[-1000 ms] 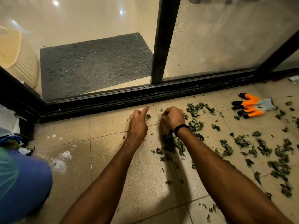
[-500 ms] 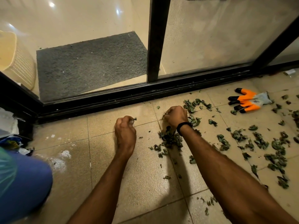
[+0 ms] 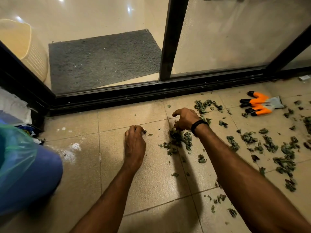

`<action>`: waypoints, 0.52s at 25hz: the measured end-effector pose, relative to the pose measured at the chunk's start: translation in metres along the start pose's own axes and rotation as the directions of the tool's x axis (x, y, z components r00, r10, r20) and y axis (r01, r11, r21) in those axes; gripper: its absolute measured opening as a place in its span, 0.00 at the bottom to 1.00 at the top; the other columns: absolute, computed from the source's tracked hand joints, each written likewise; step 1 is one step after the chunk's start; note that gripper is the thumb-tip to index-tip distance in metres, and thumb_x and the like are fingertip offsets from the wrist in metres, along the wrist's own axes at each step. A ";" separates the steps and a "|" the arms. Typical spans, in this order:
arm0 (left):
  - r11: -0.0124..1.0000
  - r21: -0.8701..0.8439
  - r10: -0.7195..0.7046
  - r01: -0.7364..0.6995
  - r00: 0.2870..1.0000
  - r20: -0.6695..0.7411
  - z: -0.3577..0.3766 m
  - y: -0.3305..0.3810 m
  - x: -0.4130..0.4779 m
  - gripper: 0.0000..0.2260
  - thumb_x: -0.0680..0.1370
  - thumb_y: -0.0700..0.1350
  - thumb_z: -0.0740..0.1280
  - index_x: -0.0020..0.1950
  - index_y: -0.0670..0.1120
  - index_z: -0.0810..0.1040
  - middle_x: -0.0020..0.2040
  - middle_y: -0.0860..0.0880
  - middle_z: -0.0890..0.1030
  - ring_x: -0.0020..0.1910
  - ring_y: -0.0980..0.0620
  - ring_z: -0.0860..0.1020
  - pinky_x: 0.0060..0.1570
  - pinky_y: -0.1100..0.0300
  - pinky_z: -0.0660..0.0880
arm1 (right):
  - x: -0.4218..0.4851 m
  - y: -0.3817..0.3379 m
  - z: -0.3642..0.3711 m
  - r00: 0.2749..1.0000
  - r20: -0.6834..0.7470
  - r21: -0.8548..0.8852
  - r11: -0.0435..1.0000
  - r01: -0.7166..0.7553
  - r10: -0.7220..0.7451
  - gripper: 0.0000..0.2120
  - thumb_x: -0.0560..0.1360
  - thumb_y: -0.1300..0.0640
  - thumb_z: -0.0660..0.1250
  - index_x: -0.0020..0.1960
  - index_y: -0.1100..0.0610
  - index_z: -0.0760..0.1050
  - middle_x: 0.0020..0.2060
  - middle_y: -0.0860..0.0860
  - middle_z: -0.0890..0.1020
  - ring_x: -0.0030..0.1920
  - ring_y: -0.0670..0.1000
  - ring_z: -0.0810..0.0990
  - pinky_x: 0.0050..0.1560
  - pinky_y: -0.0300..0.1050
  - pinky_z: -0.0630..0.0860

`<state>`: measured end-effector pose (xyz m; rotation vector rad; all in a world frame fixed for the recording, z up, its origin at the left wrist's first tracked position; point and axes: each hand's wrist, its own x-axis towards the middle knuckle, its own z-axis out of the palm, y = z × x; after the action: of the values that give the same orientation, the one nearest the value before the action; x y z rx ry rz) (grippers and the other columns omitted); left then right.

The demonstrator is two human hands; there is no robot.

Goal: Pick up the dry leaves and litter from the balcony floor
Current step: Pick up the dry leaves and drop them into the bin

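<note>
The balcony floor (image 3: 151, 182) was the biggest thing, with pale tiles all around me. Past the black door track (image 3: 134, 96) lay a grey mat (image 3: 104, 61) and a pale basket (image 3: 33, 52). I could not see inside the basket. A green bag (image 3: 15, 148) hung by my left side, and I could not see what was in it either. Dry leaves (image 3: 269, 145) were spread in a long band running off to my right, toward an orange glove (image 3: 257, 105). My right hand (image 3: 186, 119) was nearer to them. Its fingers were bent down into the leaf pile (image 3: 183, 140) right under it, grabbing some. My left hand (image 3: 134, 143) sat just left of the pile, its fingers curled tight and pinching a tiny leaf bit (image 3: 144, 131). The bag was well apart from the pile, so I think the leaves had to go left.
</note>
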<state>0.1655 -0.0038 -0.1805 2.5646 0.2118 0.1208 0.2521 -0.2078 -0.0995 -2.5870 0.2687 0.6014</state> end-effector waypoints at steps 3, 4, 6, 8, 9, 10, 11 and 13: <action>0.998 -0.070 0.001 0.000 1.000 0.019 -0.003 0.013 -0.012 0.10 0.79 0.35 0.64 0.54 0.48 0.78 0.49 0.49 0.77 0.48 0.50 0.73 0.44 0.55 0.74 | -0.013 0.009 0.017 0.999 0.030 -0.057 0.998 0.024 -0.022 0.25 0.71 0.67 0.72 0.66 0.52 0.76 0.60 0.57 0.79 0.59 0.56 0.79 0.62 0.52 0.77; 0.993 -0.114 0.003 0.000 1.000 0.023 -0.004 0.019 -0.017 0.09 0.79 0.35 0.65 0.53 0.48 0.79 0.48 0.49 0.77 0.47 0.50 0.73 0.43 0.55 0.74 | -0.017 0.010 0.025 0.999 0.030 -0.078 0.996 0.045 -0.042 0.21 0.71 0.66 0.72 0.63 0.53 0.79 0.57 0.57 0.81 0.57 0.56 0.80 0.59 0.52 0.78; 0.979 -0.201 0.021 -0.015 0.999 0.031 -0.007 0.028 -0.027 0.08 0.79 0.36 0.66 0.52 0.47 0.80 0.47 0.49 0.77 0.46 0.50 0.74 0.41 0.55 0.74 | -0.027 0.010 0.035 0.998 -0.007 -0.107 0.992 0.062 -0.063 0.11 0.72 0.63 0.72 0.54 0.56 0.83 0.49 0.57 0.85 0.52 0.55 0.82 0.53 0.50 0.81; 0.970 -0.240 0.043 -0.028 0.997 0.058 -0.006 0.036 -0.035 0.08 0.79 0.37 0.66 0.53 0.47 0.80 0.48 0.48 0.77 0.47 0.49 0.75 0.42 0.55 0.74 | -0.031 0.009 0.032 0.998 -0.050 -0.060 0.997 0.038 -0.041 0.07 0.73 0.61 0.72 0.50 0.57 0.84 0.46 0.55 0.85 0.48 0.54 0.83 0.49 0.46 0.81; 0.970 -0.241 0.052 -0.031 0.996 0.078 -0.005 0.039 -0.038 0.08 0.79 0.37 0.65 0.54 0.47 0.80 0.49 0.48 0.77 0.47 0.49 0.75 0.43 0.56 0.74 | -0.032 0.008 0.026 0.998 -0.061 -0.001 1.000 0.023 -0.023 0.05 0.73 0.61 0.72 0.49 0.57 0.84 0.44 0.54 0.85 0.46 0.52 0.83 0.47 0.44 0.81; 0.971 -0.238 0.058 -0.033 0.993 0.099 -0.003 0.042 -0.041 0.09 0.79 0.38 0.65 0.56 0.47 0.80 0.50 0.48 0.77 0.49 0.49 0.75 0.44 0.56 0.74 | -0.033 0.007 0.018 0.998 -0.068 0.084 0.996 0.007 -0.001 0.04 0.73 0.61 0.73 0.48 0.57 0.84 0.43 0.53 0.85 0.44 0.51 0.84 0.47 0.44 0.82; 0.973 -0.229 0.064 -0.035 0.991 0.121 -0.002 0.045 -0.044 0.11 0.80 0.38 0.64 0.60 0.48 0.80 0.51 0.47 0.77 0.50 0.48 0.75 0.47 0.56 0.73 | -0.034 0.006 0.008 0.997 -0.071 0.185 0.983 -0.012 0.025 0.03 0.73 0.61 0.73 0.46 0.58 0.84 0.41 0.53 0.85 0.42 0.51 0.84 0.47 0.45 0.82; 0.982 -0.175 0.105 -0.073 0.978 0.182 0.002 0.051 -0.051 0.15 0.81 0.41 0.64 0.67 0.49 0.76 0.54 0.46 0.76 0.53 0.47 0.74 0.50 0.57 0.71 | -0.039 0.005 -0.011 0.995 -0.074 0.344 0.938 -0.042 0.072 0.02 0.73 0.63 0.73 0.45 0.61 0.83 0.39 0.54 0.85 0.39 0.49 0.85 0.44 0.44 0.83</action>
<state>0.1220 -0.0564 -0.1568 2.3989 0.0120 -0.0709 0.2204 -0.2142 -0.0754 -2.2760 0.4371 0.4206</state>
